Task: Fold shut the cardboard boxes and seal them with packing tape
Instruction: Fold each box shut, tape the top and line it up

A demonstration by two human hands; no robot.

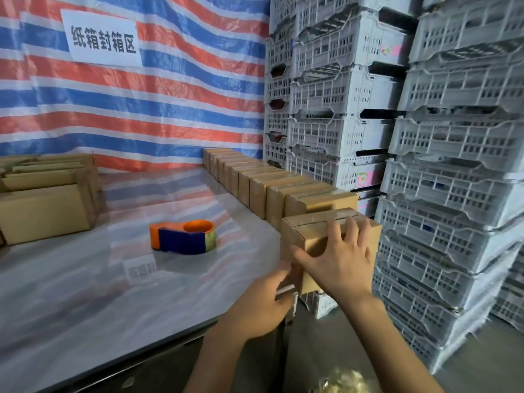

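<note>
Your right grip (343, 265) lies spread flat on the box (314, 239), which sits at 3 o'clock on the surface (85, 279). Your left grip (258, 304) curls round its near-left corner. The tape dispenser (183, 236) sits mid-surface, apart.

Tarp (170, 109), upper left: red, blue and white stripes. Sign (103, 38): white with black characters. Crates (453, 137), right: pale grey lattice. Boxes (283, 182): plain brown. Dispenser (183, 236), centre: orange and dark blue. Table (85, 279): glossy whitish-grey.

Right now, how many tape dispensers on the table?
1. The tape dispenser lies on the table, left of the row of boxes. Another could hide behind the far-left boxes.
</note>
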